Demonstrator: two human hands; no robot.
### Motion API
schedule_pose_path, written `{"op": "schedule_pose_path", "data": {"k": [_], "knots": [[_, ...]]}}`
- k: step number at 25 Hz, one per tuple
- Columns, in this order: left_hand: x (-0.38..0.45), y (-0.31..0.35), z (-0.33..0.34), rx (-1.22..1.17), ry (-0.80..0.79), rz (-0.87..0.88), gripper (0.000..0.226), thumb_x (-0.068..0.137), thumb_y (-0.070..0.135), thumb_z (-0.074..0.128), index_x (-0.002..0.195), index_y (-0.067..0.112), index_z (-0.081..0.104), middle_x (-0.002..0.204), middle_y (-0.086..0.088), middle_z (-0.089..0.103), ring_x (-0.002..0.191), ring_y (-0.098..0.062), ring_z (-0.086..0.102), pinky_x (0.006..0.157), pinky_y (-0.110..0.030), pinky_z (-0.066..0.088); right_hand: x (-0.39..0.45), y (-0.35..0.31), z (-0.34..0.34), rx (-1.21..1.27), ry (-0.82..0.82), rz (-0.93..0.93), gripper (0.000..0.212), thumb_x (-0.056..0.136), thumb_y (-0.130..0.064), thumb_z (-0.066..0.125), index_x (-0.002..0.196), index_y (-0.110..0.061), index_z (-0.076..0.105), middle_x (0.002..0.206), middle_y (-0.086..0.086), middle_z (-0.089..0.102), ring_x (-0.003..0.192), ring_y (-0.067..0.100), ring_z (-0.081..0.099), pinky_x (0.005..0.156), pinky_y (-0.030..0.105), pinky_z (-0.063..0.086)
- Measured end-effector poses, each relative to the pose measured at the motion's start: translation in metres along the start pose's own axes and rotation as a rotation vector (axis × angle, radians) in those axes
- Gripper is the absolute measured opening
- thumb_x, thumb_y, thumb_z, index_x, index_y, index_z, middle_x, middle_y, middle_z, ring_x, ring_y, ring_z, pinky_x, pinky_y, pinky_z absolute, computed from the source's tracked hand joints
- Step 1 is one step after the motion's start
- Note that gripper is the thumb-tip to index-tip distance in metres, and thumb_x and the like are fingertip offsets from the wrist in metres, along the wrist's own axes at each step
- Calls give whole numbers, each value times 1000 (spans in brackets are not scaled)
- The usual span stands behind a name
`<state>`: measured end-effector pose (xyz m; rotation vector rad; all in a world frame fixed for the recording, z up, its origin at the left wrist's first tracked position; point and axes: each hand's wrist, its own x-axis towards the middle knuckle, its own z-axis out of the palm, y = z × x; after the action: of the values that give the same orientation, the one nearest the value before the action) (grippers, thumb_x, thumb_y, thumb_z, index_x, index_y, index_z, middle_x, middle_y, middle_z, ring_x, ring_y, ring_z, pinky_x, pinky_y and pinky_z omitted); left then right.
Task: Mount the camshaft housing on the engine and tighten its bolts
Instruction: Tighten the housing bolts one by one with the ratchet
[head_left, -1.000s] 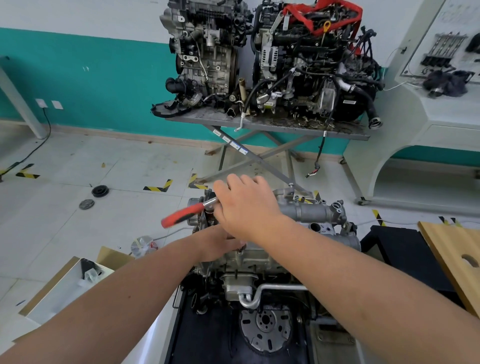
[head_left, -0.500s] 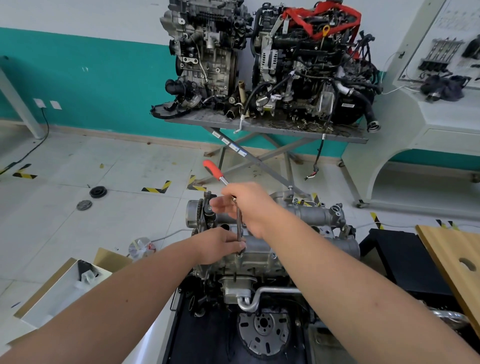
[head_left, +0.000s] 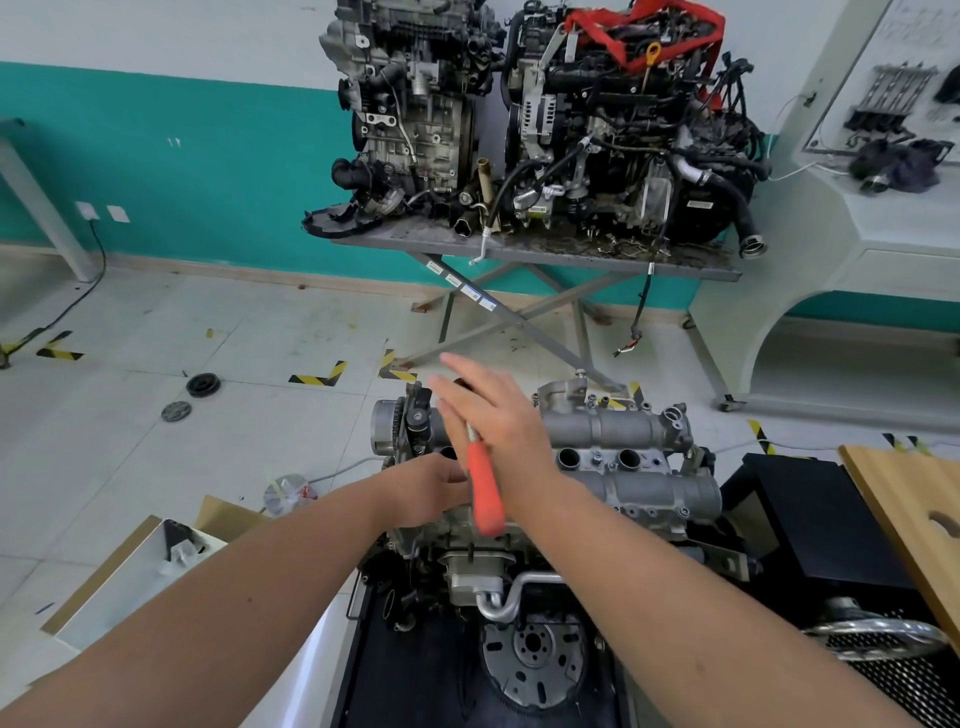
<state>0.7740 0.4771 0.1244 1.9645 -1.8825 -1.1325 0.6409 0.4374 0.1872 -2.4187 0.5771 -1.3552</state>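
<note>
Found the camshaft housing (head_left: 626, 431) already seated on top of the engine (head_left: 470, 577), low in the centre of the view and lying level along it. Recorded a ratchet (head_left: 485, 493) over the housing's left end, its red handle slanting down toward the wearer and its head end hidden behind the right hand (head_left: 501, 423). Observed that hand laid flat against the tool's upper part, fingers straight and close together, wrapped round nothing. Judged this a palm-driven sweep, suited to running a loose bolt down quickly rather than to final torque. Observed the left hand (head_left: 434, 488) low at the foot of the tool, against the housing, presumably placed there to keep the socket square on its bolt. Could not tell the set of its fingers, the tips being hidden behind the red handle. Could not see the bolt under the tool either. Judged mounting complete and tightening under way, with tightness of the remaining bolts not determinable. Flagged one risk: with no closed grip on the handle, socket liable to tip off the bolt head. Noted a scissor table (head_left: 540, 254) carrying two other engines, well behind and apart from the work.
</note>
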Motion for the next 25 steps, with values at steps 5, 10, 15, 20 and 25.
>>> {"op": "schedule_pose_path", "data": {"k": [5,10,15,20,25], "knots": [[-1,-4,3,-116,87,95,38,91,54,50,115,26,59,97,2,70,89,-14,63,87,-35,48,28,0,-14,-426,-380,-237,10,90,-11,66,99,-10,67,95,7,64,83,29,59,66,36,42],[5,-9,4,-82,40,-36,39,96,59,47,108,26,65,86,5,59,79,-10,51,71,-28,40,55,-19,-15,-504,-728,20,23,98,-42,41,93,-21,45,86,-4,43,74,18,45,59,34,34],[3,-8,2,-106,34,-36,32,96,61,47,117,45,65,58,20,53,55,3,49,67,-24,40,72,-17,-20,-109,-753,565,28,93,-31,60,72,-12,60,62,5,66,54,17,59,46,25,42],[-3,-3,-2,-106,16,-2,32,98,56,48,116,38,67,64,17,63,60,0,57,69,-30,46,61,-18,-15,935,-306,1345,5,96,-16,56,92,-13,58,67,-2,71,64,14,70,68,30,38],[-2,-4,-2,-106,14,11,29,98,54,49,104,34,69,62,20,56,58,3,51,72,-29,45,29,-4,-11,1365,96,1223,22,91,-9,64,76,-20,53,84,0,67,70,12,59,70,29,43]]}}
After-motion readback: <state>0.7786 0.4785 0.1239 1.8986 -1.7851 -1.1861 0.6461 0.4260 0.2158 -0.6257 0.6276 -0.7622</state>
